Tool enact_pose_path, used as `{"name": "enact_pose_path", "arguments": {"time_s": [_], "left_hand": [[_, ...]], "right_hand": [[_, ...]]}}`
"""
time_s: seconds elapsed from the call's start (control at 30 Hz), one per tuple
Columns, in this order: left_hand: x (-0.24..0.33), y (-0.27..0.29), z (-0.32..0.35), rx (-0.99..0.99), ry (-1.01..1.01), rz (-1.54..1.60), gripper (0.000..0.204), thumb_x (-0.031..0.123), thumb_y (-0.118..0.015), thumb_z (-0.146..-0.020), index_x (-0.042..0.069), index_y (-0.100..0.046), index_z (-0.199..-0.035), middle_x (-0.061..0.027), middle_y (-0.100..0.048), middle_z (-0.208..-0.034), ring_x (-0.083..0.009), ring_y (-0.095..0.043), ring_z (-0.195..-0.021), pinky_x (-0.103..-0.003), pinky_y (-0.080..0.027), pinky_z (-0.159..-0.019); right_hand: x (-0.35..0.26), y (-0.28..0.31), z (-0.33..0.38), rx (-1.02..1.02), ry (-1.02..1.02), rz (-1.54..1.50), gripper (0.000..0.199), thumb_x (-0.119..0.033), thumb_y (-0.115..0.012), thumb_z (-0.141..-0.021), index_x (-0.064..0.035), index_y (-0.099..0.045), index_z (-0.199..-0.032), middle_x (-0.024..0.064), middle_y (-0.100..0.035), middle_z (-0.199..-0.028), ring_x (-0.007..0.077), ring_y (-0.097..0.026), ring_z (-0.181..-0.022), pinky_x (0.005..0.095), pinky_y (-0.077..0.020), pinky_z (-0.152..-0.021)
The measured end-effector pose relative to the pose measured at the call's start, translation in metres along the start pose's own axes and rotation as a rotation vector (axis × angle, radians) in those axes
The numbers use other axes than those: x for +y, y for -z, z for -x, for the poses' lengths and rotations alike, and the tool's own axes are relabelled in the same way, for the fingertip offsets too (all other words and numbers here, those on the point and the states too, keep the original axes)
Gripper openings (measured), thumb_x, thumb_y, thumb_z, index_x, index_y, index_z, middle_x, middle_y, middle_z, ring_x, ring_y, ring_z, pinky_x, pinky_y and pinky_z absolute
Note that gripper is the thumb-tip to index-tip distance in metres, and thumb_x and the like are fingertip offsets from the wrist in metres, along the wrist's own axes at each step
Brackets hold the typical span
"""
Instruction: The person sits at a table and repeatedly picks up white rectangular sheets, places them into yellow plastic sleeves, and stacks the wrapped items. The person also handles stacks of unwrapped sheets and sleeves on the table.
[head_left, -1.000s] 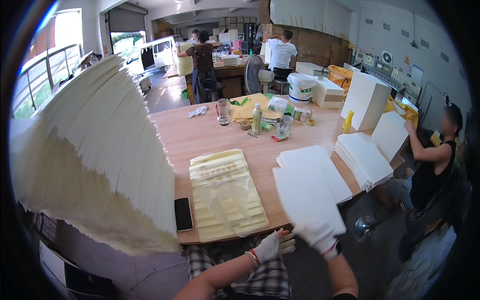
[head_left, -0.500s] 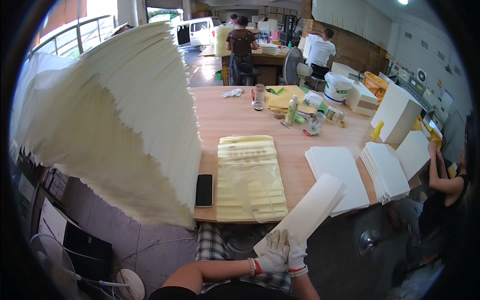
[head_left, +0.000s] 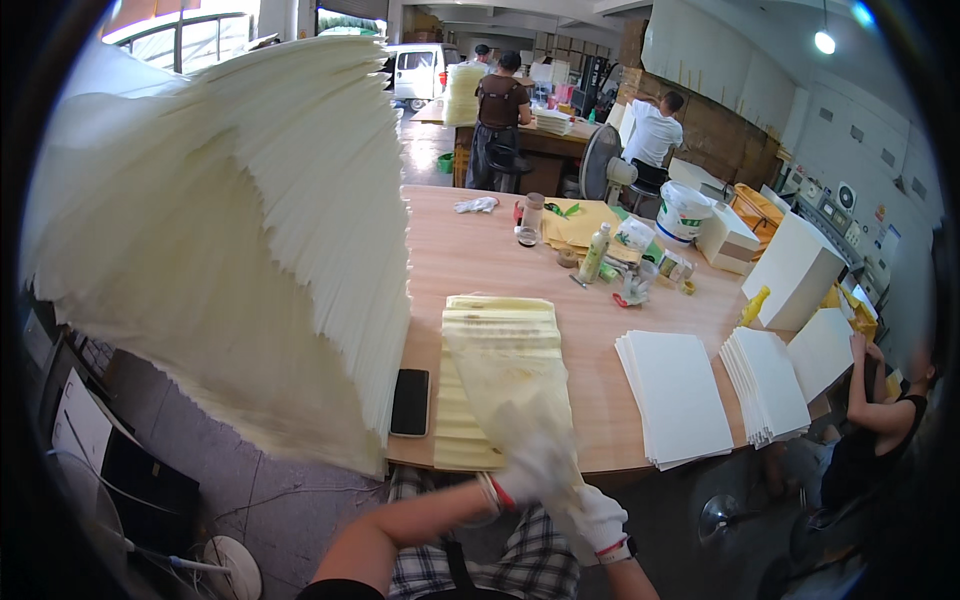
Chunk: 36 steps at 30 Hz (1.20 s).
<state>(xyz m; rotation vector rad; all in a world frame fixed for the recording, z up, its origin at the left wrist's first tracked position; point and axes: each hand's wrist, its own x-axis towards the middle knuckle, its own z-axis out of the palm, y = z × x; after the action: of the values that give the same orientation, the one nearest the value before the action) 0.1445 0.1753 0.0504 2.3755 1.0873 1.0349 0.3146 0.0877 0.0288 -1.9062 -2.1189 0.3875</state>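
Note:
My left hand (head_left: pixel 535 455), in a white work glove, is smeared by motion over the near edge of a pale yellow pleated stack (head_left: pixel 465 425). A thin, see-through cream sheet (head_left: pixel 500 375) lies over that stack and reaches up to this hand; whether the fingers grip it is unclear. Just right of it and lower, my gloved right hand (head_left: pixel 600 518) is closed in front of the table edge. A narrow pale strip shows beside its fingers, too blurred to name. Left of the pleated stack lies a black phone (head_left: pixel 410 403).
A tall heap of cream sheets (head_left: pixel 330 200) rises at the left. White board stacks (head_left: pixel 680 395) lie on the right of the table (head_left: pixel 600 300). Bottle (head_left: pixel 594 253), jar (head_left: pixel 530 222), bucket (head_left: pixel 684 212) and fan (head_left: pixel 602 165) stand farther back. A person (head_left: pixel 885 430) sits at right; others work behind.
The long folded white board in my hands no longer shows as a broad panel. My left hand has moved up toward the pleated stack; the view has shifted slightly.

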Motion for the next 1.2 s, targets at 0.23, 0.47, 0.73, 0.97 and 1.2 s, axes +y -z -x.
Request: {"name": "enact_pose_path", "arguments": {"time_s": [0.23,0.47,0.73,0.97,1.2], "left_hand": [[0.005,-0.008,0.012,0.040,0.118,0.066,0.050,0.012,-0.059,-0.071,0.001,-0.049,-0.118,-0.0168,-0.057,-0.083,-0.0368,-0.055,-0.075,-0.041,-0.047,-0.063],[-0.114,-0.003,0.062,0.353,-0.232,-0.634,0.048,0.007,-0.054,-0.079,0.004,-0.044,-0.126,-0.0127,-0.056,-0.095,-0.0280,-0.056,-0.086,-0.039,-0.049,-0.073],[-0.105,0.017,0.119,0.188,0.747,0.402,0.037,-0.006,-0.049,-0.077,0.000,-0.046,-0.114,-0.0165,-0.047,-0.116,-0.0245,-0.053,-0.092,-0.029,-0.047,-0.074],[-0.045,0.023,0.211,0.203,0.511,-0.017,0.043,-0.010,-0.052,-0.072,-0.002,-0.042,-0.113,-0.0162,-0.046,-0.104,-0.0238,-0.050,-0.087,-0.029,-0.046,-0.074],[0.018,0.058,0.238,0.074,0.600,0.036,0.019,0.000,-0.057,-0.076,-0.002,-0.048,-0.092,-0.0205,-0.051,-0.097,-0.0328,-0.052,-0.084,-0.037,-0.044,-0.071]], "right_hand": [[0.010,-0.041,-0.044,0.402,-0.293,-0.098,0.041,-0.026,-0.058,-0.081,-0.0077,-0.045,-0.116,0.0121,-0.060,-0.084,0.0343,-0.062,-0.080,0.0433,-0.0481,-0.071],[0.032,-0.066,-0.111,0.065,-0.360,0.000,0.042,-0.020,-0.050,-0.084,-0.0157,-0.040,-0.125,0.0201,-0.064,-0.087,0.0382,-0.063,-0.081,0.0487,-0.0480,-0.063],[0.026,-0.046,-0.056,-0.146,-0.223,-0.014,0.078,-0.015,-0.050,-0.080,-0.0052,-0.005,-0.143,0.0185,-0.064,-0.079,0.0360,-0.062,-0.068,0.0490,-0.0463,-0.053],[0.009,-0.045,0.045,-0.245,-0.164,-0.200,0.078,-0.019,-0.051,-0.083,-0.0073,-0.004,-0.143,0.0235,-0.063,-0.091,0.0389,-0.061,-0.071,0.0445,-0.0479,-0.060],[-0.013,-0.034,0.100,-0.229,-0.039,-0.169,0.068,-0.022,-0.054,-0.082,-0.0071,-0.020,-0.139,0.0217,-0.063,-0.085,0.0349,-0.062,-0.069,0.0419,-0.0487,-0.059]]}}
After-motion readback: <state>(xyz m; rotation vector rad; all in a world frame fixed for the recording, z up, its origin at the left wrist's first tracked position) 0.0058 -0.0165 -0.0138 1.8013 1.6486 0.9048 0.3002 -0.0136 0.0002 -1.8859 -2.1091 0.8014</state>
